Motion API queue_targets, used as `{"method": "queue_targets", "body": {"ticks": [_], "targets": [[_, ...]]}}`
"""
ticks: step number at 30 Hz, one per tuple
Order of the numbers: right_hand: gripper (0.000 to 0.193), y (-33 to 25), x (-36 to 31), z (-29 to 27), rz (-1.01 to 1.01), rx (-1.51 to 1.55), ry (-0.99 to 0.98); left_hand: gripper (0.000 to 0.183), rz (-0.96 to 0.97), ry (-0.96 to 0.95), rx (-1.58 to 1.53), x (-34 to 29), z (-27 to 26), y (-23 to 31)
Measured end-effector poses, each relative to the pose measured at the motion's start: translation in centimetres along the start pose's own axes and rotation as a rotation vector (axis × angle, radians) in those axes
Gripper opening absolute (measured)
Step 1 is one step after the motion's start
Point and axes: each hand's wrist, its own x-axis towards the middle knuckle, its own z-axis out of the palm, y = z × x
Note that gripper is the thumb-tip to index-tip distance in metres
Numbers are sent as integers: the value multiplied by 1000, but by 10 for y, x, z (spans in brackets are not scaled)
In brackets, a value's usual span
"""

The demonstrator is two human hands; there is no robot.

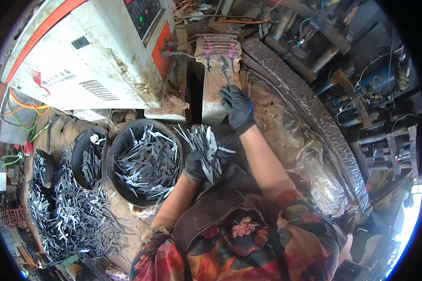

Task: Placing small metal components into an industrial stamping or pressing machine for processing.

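Note:
My left hand (195, 166), in a dark glove, is closed round a bunch of thin grey metal pieces (209, 149) in front of my apron. The pieces point different ways and some are brighter than others. My right hand (237, 108), also gloved, reaches forward and pinches the end of one slim dark metal piece (225, 69) with a bent outline. Its far end points at a heating coil (219, 43) on a crusted block (215, 89). Glowing pink spots show in the coil, where a few dark metal pieces (208, 62) stick out toward me.
A round black tub (111, 175) full of similar metal pieces stands left of my left hand. Further left, a smaller black bucket (78, 166) lies among a large heap of pieces (63, 210). A white and orange machine (112, 61) rises ahead; a foil-covered ledge (323, 112) curves along the right.

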Motion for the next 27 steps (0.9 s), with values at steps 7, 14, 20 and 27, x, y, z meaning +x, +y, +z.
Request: {"method": "queue_targets", "body": {"ticks": [7,14,20,27], "targets": [[29,8,46,25,153,334,-60,77,36,-27,-90,-4,3,-9],[39,14,39,-1,362,321,-83,71,44,-50,-55,-5,2,-3],[51,11,70,72,342,111,-103,68,46,-89,-57,-2,-7,-10],[27,-1,-33,-30,756,811,-115,56,195,109,-46,1,-38,-9]]}}
